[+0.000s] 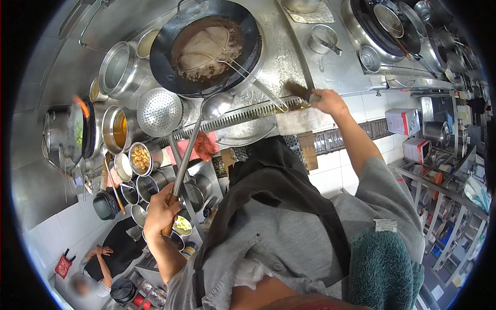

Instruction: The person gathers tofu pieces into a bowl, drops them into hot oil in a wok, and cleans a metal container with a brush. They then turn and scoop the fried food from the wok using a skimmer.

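My left hand point(161, 211) is wrapped round the wooden handle of a long metal ladle, whose bowl point(217, 106) rests at the near edge of the big wok. My right hand point(331, 102) grips a dark brush point(298, 91), blurred at its bristle end, over the steel counter point(281, 46). Dark brown liquid with foam fills the wok point(161, 67). A wire skimmer point(253, 80) lies across the wok, its handle reaching toward the counter's front edge. Left of the ladle bowl sits a perforated strainer point(160, 112).
Steel pots point(116, 70) and a pot of orange liquid point(120, 129) stand at the left. A small pot point(324, 37) with a ladle sits at the upper right. A co-worker point(114, 253) is at the lower left. Shelving point(439, 191) lines the right.
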`<action>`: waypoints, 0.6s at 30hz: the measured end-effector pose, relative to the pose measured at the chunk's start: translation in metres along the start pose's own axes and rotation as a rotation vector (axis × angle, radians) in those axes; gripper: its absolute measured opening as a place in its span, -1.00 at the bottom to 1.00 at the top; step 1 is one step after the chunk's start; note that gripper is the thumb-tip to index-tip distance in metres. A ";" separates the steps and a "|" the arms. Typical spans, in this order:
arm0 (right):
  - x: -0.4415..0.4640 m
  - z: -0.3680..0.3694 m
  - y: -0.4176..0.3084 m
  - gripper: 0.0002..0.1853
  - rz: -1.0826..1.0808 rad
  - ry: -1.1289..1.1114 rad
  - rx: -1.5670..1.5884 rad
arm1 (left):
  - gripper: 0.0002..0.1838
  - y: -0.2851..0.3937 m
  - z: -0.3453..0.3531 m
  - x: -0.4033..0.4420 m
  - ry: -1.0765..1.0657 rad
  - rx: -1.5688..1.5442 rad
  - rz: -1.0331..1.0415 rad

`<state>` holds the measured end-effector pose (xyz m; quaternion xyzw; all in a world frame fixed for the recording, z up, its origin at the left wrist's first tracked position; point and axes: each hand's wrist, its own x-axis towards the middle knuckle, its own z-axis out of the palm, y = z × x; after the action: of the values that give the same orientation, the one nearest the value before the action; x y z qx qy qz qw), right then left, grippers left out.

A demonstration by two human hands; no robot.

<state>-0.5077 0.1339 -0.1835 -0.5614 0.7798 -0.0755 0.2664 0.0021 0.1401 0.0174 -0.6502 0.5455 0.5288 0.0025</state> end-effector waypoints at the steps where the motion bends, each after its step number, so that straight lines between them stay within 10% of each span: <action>1: 0.002 0.002 -0.001 -0.49 0.002 0.003 -0.002 | -0.41 0.003 0.001 -0.001 -0.002 0.000 0.004; 11: -0.014 0.038 0.005 -0.54 -0.194 -0.013 -0.158 | -0.45 0.047 0.012 0.007 -0.174 -0.052 0.126; 18: 0.035 0.041 0.032 -0.40 0.133 0.129 -0.080 | -0.45 0.087 0.046 0.044 -0.215 -0.161 0.197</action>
<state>-0.5219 0.1206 -0.2437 -0.5127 0.8333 -0.0625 0.1973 -0.0985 0.1004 0.0161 -0.5315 0.5590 0.6349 -0.0432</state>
